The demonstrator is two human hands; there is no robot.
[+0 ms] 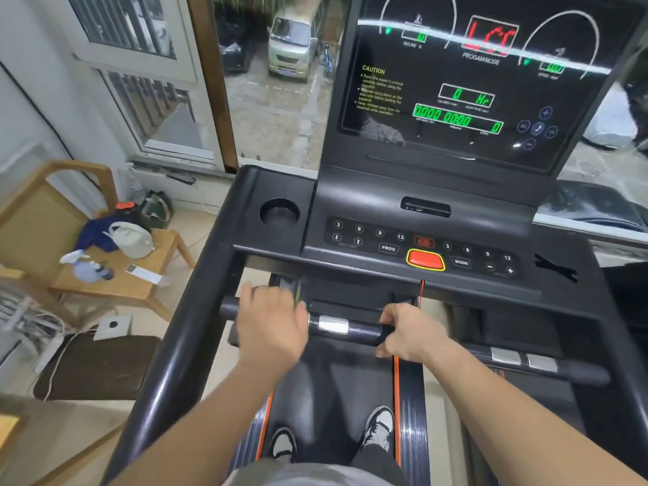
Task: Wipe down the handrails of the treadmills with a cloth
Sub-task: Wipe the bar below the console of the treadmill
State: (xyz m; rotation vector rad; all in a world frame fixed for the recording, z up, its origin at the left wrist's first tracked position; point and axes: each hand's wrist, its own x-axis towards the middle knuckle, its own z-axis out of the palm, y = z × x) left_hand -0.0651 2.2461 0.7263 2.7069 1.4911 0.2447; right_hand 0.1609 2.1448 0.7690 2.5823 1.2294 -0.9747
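I stand on a black treadmill, and its short front handlebar (361, 329) with a silver sensor patch runs crosswise below the console (385, 205). My left hand (270, 324) lies over the bar's left part, fingers curled over its far side. My right hand (408, 333) grips the bar's right end, with the thumb underneath. No cloth shows in either hand. The long left side handrail (182, 345) slopes down toward me. A second short bar (526, 361) with silver patches sits to the right.
The lit display (463, 82) rises behind the console, which has a red stop button (425, 260) and a cup holder (279, 212). On the left, a wooden side table (115, 285) holds a spray bottle (89, 270), a bag and a remote. My shoes (378, 429) stand on the belt.
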